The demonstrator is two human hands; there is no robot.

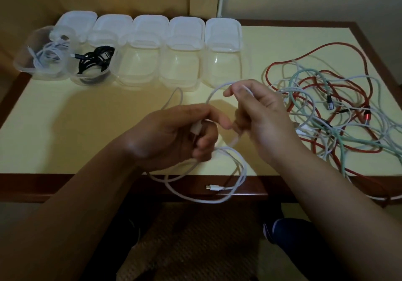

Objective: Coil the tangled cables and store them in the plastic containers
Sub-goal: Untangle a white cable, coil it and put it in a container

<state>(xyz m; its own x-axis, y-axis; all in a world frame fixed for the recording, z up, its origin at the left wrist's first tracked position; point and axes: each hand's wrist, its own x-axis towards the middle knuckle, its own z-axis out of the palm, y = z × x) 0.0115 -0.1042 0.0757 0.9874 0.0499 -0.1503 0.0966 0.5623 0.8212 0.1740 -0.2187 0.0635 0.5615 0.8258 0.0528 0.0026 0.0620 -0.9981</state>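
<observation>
**White cable held in both hands above the table's near edge**

The left hand point(185, 133) was curled round a white cable point(219, 200), with one white plug pinched between thumb and fingers. The right hand point(261, 115) pinched the same cable higher up, thumb and forefinger closed on it, the other fingers loosely bent. Between the two hands the cable rose in an arc; below them it hung in loose loops over the near edge of the table point(87, 115). Its other plug point(214, 187) lay against the table's brown front rim.

Along the far side stood a row of five clear tubs, their lids point(224, 30) lying just behind them. The leftmost tub point(24, 63) held a coiled white cable, and the second tub point(76, 80) held a coiled black cable point(95, 61). The third tub point(139, 63), fourth tub point(180, 63) and fifth tub point(224, 63) had no cable in them.

To the right of the hands lay the tangle point(326, 111): red, pale green and white cables knotted across one another, with several metal-tipped plugs among them. Part of it trailed over the table's near right edge. A strand of the tangle ran close to the right hand; whether it touched could not be told.
</observation>
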